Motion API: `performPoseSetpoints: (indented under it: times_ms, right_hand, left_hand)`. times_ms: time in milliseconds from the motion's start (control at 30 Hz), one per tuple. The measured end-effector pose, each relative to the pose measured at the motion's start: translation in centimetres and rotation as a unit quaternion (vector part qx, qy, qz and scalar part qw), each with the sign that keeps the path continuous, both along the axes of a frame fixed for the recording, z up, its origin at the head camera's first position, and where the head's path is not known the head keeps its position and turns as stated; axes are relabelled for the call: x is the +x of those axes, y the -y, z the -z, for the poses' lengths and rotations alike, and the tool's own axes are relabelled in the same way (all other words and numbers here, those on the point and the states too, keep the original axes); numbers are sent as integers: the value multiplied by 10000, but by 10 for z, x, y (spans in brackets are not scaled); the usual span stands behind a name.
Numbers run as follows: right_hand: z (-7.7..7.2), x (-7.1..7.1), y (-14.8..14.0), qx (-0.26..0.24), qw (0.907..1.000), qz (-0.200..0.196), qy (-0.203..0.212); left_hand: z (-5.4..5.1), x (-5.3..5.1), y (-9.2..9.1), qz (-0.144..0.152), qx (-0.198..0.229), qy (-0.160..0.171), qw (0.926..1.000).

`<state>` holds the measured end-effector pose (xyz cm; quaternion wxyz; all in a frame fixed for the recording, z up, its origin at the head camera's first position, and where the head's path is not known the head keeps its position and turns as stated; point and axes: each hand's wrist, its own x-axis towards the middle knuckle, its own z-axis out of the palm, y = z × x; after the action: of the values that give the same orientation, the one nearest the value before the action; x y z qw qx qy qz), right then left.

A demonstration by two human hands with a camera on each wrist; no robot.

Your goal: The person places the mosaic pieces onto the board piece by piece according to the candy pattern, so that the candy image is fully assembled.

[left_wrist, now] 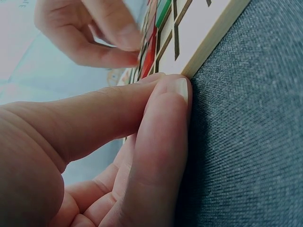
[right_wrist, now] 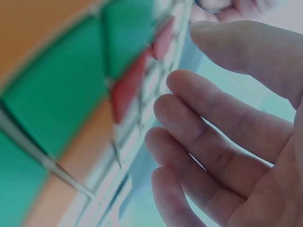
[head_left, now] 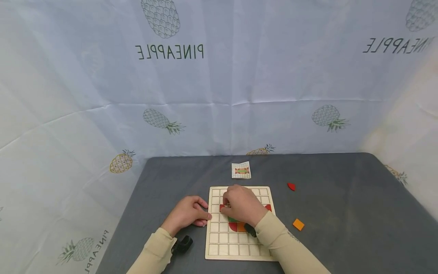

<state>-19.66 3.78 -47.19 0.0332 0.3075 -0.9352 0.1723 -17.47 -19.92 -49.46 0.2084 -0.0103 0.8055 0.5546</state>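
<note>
A wooden grid board (head_left: 213, 249) lies on the dark table in the head view. My left hand (head_left: 187, 213) is at its left edge, thumb and forefinger tips touching the rim, as the left wrist view shows too. Over the board's upper middle reaches my right hand (head_left: 244, 203), its fingertips close to a red piece (head_left: 222, 208). In the right wrist view, the relaxed fingers (right_wrist: 189, 123) of that hand stand apart from the thumb and hold nothing. Green pieces (right_wrist: 59, 85) and orange ones sit in the grid; my right hand and forearm hide part of the pattern.
A printed pattern card (head_left: 241, 171) lies behind the board. Loose on the table to the right are a red curved piece (head_left: 291, 186) and an orange square (head_left: 298, 224). A pineapple-print curtain (head_left: 219, 76) hangs behind the table.
</note>
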Motion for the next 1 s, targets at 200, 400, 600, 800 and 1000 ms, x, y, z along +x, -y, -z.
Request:
performPoseSetpoints:
  times_ms: [200, 400, 600, 800, 1000]
  right_hand:
    - [-15, 5, -22, -312, 9991, 275, 106]
    - [-17, 18, -66, -176, 9983, 543, 140]
    - [-20, 38, -115, 188, 9933, 1125, 184]
    - [-17, 60, -158, 390, 9864, 1555, 353]
    - [-8, 68, -184, 439, 9815, 1805, 454]
  left_hand:
    - [0, -1, -2, 9, -5, -19, 10000]
    - [-1, -1, -2, 20, 6, 24, 10000]
    - [-2, 0, 0, 19, -46, -30, 10000]
    - [-3, 1, 0, 22, -170, -51, 9998]
    - [-4, 2, 0, 19, -199, -16, 9998]
